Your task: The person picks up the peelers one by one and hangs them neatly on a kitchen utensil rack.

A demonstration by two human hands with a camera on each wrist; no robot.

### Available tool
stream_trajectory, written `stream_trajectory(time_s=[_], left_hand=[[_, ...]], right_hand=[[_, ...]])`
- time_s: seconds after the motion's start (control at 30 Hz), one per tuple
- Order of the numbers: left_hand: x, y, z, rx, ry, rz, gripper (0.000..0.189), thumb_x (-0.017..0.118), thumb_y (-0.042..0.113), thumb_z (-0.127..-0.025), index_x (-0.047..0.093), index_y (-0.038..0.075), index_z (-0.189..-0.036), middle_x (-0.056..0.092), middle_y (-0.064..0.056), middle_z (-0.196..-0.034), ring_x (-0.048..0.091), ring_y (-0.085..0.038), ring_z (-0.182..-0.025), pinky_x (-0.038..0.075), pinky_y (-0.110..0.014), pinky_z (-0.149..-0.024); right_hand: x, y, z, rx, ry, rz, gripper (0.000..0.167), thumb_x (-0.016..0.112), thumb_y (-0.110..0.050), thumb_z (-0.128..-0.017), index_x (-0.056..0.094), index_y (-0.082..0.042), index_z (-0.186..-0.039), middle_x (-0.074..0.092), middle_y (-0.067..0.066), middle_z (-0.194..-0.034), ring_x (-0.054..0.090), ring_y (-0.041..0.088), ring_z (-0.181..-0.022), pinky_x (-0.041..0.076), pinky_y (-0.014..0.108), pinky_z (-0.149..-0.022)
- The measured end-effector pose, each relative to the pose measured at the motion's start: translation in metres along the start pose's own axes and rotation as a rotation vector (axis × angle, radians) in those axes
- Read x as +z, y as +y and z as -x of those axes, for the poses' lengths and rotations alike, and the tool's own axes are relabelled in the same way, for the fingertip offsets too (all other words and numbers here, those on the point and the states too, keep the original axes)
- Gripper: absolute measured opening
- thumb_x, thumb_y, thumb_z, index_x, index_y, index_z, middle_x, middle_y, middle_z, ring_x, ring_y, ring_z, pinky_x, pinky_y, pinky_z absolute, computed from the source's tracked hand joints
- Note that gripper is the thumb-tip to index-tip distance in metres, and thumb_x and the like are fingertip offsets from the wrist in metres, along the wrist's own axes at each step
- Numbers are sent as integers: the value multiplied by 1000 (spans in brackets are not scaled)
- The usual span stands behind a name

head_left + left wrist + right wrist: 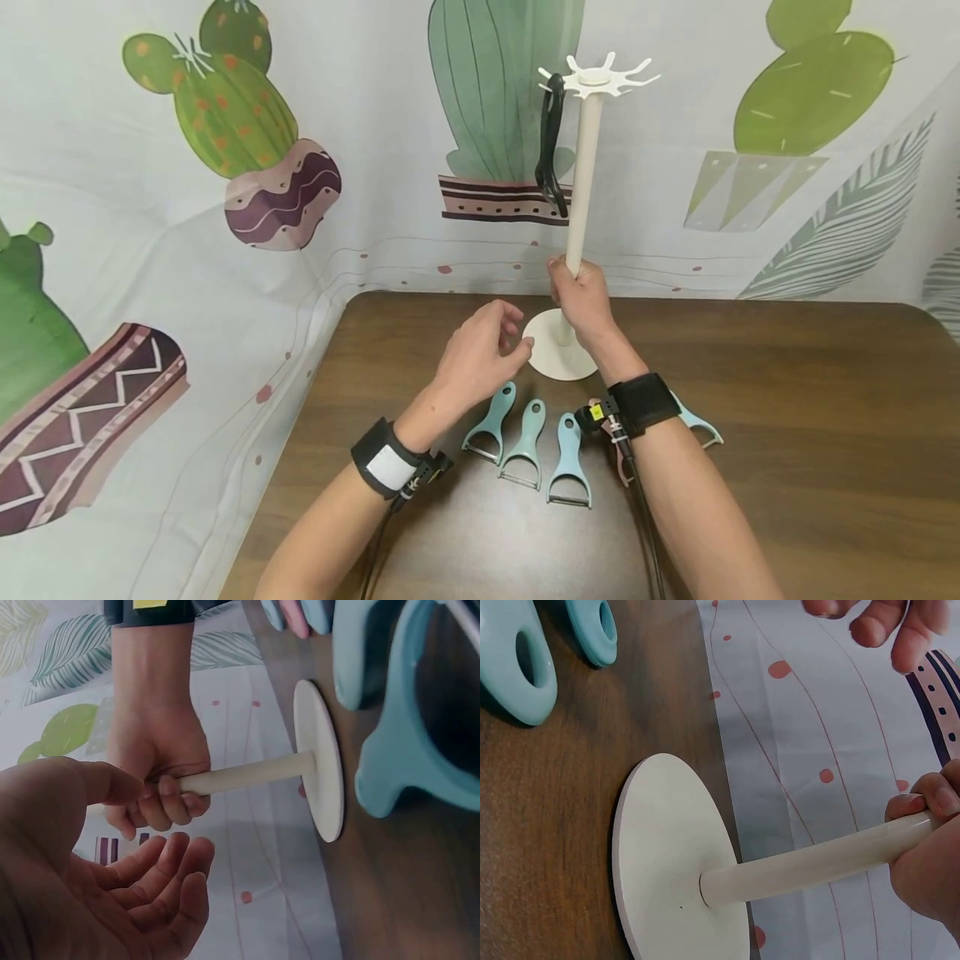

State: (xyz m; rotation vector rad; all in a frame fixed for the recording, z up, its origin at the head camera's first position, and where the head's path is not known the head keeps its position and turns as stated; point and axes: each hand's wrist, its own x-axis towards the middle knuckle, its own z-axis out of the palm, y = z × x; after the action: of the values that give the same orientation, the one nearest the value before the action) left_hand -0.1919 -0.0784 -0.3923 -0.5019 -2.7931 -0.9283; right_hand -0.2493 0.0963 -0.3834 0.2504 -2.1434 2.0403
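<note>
A cream stand with a round base (551,354), a pole (586,183) and a ring of hooks (615,82) stands at the table's back edge. My right hand (585,300) grips the lower part of the pole. From a left hook hangs a long black object (551,142), perhaps a peeler. My left hand (480,354) hovers left of the base, fingers loosely bent and holding nothing; the left wrist view shows its open palm (142,892). In front of the base lie a teal peeler (495,417), a green peeler (531,429) and a blue peeler (570,446).
A pink peeler (625,471) is mostly hidden under the right wrist. Another light blue peeler (693,419) lies right of that forearm, partly covered. Behind the brown table (810,433) hangs a cactus-print cloth (390,150). Cables run down from both wrist straps.
</note>
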Motion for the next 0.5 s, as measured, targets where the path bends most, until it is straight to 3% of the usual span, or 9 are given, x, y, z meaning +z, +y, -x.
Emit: stream_trajectory(time_s=[0.3,0.5], left_hand=[[15,-5,5,4,-42,-35,34,64,37,-87,58,17,-113,59,6,-93,53,-5,-75,44,-25,-62],[23,-8,10,-10,-63,-62,34,64,38,-87,57,17,-113,58,6,-93,53,-4,-74,45,-25,-61]], right_hand=[[-1,0,0,0,8,6,46,47,-19,-100,46,-5,-56,42,-5,-48,39,13,-50,32,27,-50],[0,1,0,0,1,-1,47,48,-19,-100,45,-2,-57,41,-5,-46,36,13,-48,30,27,-49]])
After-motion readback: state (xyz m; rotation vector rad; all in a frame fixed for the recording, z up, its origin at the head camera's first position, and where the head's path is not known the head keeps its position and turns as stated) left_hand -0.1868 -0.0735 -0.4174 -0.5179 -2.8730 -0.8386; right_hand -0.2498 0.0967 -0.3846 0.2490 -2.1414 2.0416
